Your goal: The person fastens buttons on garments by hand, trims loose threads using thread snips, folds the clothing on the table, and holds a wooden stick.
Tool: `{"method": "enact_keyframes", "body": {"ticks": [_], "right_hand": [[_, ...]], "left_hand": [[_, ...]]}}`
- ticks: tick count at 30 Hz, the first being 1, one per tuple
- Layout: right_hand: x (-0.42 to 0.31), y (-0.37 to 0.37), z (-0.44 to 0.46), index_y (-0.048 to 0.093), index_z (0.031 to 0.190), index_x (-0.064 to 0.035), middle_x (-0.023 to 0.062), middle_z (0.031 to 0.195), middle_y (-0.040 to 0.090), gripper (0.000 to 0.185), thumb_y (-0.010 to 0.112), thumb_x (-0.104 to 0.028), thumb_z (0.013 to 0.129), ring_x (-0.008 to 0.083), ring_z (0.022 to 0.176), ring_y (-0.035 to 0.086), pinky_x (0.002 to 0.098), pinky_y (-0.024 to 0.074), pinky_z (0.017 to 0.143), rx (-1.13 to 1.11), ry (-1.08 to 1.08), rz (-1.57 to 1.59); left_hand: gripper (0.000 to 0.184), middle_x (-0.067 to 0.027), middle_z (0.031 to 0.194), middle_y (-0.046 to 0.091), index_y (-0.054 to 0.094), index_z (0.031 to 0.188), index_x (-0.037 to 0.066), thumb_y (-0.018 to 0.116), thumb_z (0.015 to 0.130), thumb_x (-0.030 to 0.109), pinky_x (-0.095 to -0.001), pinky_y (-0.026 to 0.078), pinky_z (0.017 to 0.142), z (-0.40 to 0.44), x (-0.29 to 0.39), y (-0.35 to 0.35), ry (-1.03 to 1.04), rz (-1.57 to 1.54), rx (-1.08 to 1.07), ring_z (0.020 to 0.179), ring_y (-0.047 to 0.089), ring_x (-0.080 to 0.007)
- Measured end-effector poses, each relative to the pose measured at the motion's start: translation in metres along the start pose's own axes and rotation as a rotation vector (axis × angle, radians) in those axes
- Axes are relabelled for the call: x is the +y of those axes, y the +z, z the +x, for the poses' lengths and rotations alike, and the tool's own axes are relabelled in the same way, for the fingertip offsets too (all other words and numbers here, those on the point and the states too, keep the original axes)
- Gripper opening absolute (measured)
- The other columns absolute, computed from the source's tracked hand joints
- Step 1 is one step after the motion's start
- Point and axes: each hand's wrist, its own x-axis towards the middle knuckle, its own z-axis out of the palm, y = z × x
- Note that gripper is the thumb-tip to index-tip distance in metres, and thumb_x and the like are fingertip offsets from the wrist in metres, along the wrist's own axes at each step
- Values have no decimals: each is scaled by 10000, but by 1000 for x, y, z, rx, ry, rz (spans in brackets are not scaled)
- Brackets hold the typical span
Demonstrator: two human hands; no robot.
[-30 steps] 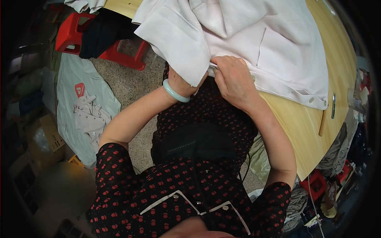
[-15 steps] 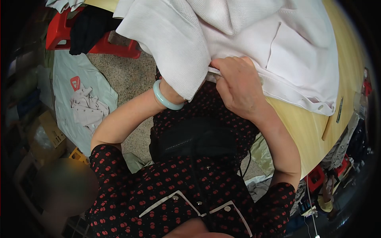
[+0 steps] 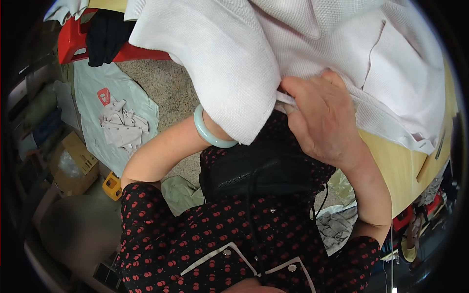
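Shift since the earlier frame: both hands and the white knit cardigan (image 3: pixel 342 51) sit lower in the view, and its hanging flap (image 3: pixel 249 110) now reaches level with the lower end of the pale green bangle (image 3: pixel 213 140).
Cardigan: lies bunched on the wood-grain surface (image 3: pixel 408 190), its near side lapping over the edge toward the person; a pocket (image 3: pixel 395 63) shows to the right of the flap.
Right hand (image 3: pixel 325 117): gripping the cardigan's near edge, thumb and curled fingers drawn narrow around the fabric; a narrow folded strip (image 3: pixel 286 98) sticks out on its left.
Left hand (image 3: pixel 218 128): mostly hidden beneath the cardigan's flap, so I cannot tell how its fingers stand; the bangle circles its wrist.
Wooden stick (image 3: pixel 424 168): on the surface, just beside the cardigan's lower right corner.
Dress (image 3: pixel 210 219): black with red dots, worn by the person, below the cardigan in view.
Red stool (image 3: pixel 71 41): left of the cardigan, with black cloth (image 3: pixel 105 36) draped over it.
Plastic sheet (image 3: pixel 90 93): spread on the speckled floor (image 3: pixel 168 80), left of the cardigan and lower down, with a crumpled light grey buttoned garment (image 3: pixel 124 124) on it.
Cardboard box (image 3: pixel 73 171): far left of the cardigan, past the sheet.
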Motion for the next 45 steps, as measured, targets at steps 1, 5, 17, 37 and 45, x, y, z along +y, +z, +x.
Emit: {"method": "enact_keyframes", "body": {"ticks": [1,5,17,37,45], "right_hand": [[0,0,0,508,924,37,131,710,511,294,502,-8,634,282,619,486,369,362,648,-3,0,6],[2,0,1,508,915,33,121,687,492,295,503,-19,625,272,600,475,364,360,640,-13,27,29],[4,9,4,491,781,-53,1,547,420,206,552,-17,588,152,504,446,272,345,557,85,-24,-74],[-2,-2,7,514,845,-73,94,688,564,73,533,-119,791,288,673,551,374,401,645,83,99,82],[-7,8,10,574,791,-72,84,715,566,113,529,-176,798,284,680,554,363,417,650,150,94,-39]], "left_hand": [[317,-135,966,572,564,1025,12,593,743,154,-399,415,808,0,0,0,2,1,-5,887,545,-295],[318,-134,960,572,562,1026,11,594,742,150,-395,417,802,0,1,-2,2,-12,-24,879,546,-291],[321,-131,941,572,558,1029,7,597,738,137,-383,424,786,5,-6,-5,8,-70,-67,855,548,-282],[328,-127,911,572,550,1034,0,602,732,116,-363,436,758,23,-25,-43,25,-202,-209,815,552,-266],[250,3,648,508,550,998,31,575,765,116,-173,294,377,0,7,-33,-978,-964,3,438,410,-58]]}}
